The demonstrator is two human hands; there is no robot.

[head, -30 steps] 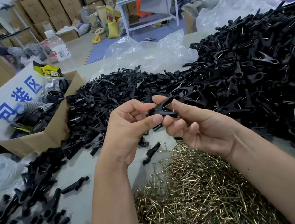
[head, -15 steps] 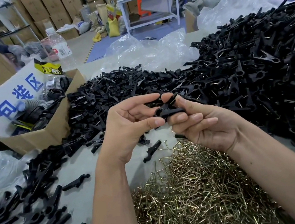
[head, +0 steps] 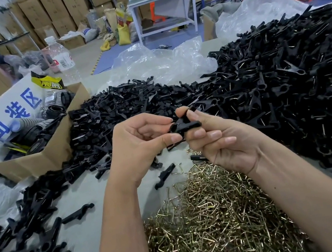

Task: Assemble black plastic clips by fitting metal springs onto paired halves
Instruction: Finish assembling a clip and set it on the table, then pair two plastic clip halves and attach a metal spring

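light: bright, even, soft shadows
glare: sheen on plastic bags
blur: left edge smeared
distortion: wide-angle bending at edges

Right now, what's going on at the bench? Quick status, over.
Left hand and right hand both pinching one black clip above the table. Spring pile below, untouched. Nothing in the way.

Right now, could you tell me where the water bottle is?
In the head view, the water bottle stands far left, behind the cardboard box of black rolls.
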